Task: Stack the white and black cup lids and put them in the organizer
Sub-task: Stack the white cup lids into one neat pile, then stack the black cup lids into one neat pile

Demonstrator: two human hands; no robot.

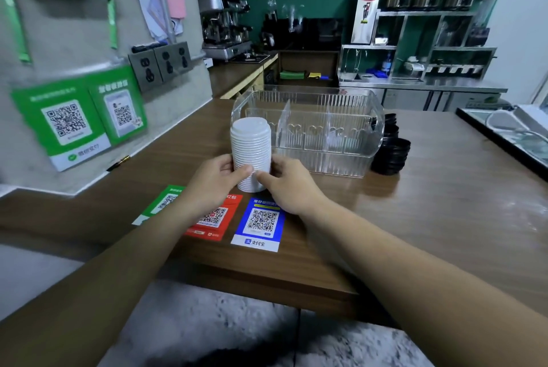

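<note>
A tall stack of white cup lids (251,147) stands upright in front of the clear plastic organizer (335,156). My left hand (213,179) grips the stack's lower left side, and my right hand (284,182) grips its lower right side, thumbs meeting at the front. The organizer has upright dividers and looks empty. Stacks of black cup lids (390,156) sit on the counter just right of the organizer, partly hidden behind its wall.
The wooden counter (430,218) carries QR code stickers in green (160,203), red (216,218) and blue (261,224) under my wrists. A concrete wall with sockets (161,65) lies left. A glass case (510,135) runs along the right edge.
</note>
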